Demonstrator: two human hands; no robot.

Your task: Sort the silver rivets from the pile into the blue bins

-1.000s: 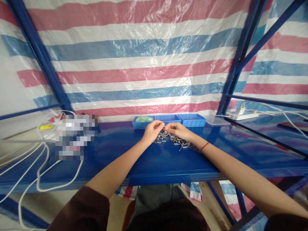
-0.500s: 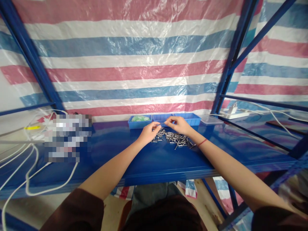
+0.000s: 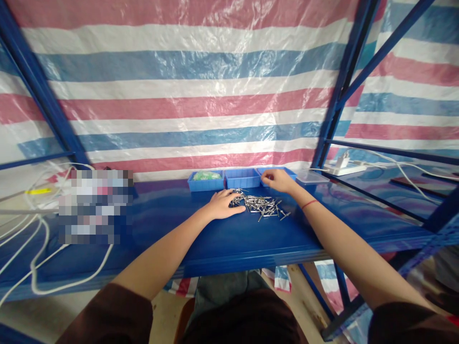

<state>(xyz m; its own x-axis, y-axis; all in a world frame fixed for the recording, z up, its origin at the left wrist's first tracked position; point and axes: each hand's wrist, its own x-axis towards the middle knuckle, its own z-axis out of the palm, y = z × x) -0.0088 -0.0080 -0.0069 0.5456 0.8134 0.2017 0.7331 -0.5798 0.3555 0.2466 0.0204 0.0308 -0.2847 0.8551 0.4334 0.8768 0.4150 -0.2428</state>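
Observation:
A loose heap of slim silver metal pins (image 3: 263, 205), which look like rivets, lies on the blue tabletop (image 3: 158, 205). My left hand (image 3: 223, 205) rests at the heap's left side with its fingers spread, touching some pins. My right hand (image 3: 279, 180) is above the front of the right-hand blue bin (image 3: 291, 174). Its fingertips are pinched together, and whatever they hold is too small to make out. The middle blue bin (image 3: 243, 179) stands just left of that hand. The left blue bin (image 3: 206, 184) holds green-and-white material (image 3: 207, 176).
A clear plastic lid or tray (image 3: 312, 177) lies right of the bins. A white power strip (image 3: 346, 168) sits farther right. White cables (image 3: 45, 239) loop over the left side, near a blurred-out patch (image 3: 96, 205). Blue metal posts (image 3: 332, 114) frame the bench.
My hands have parted from around a thin metal pin. The left came down to the heap and spread its fingers; the right moved right, over the right-hand bin.

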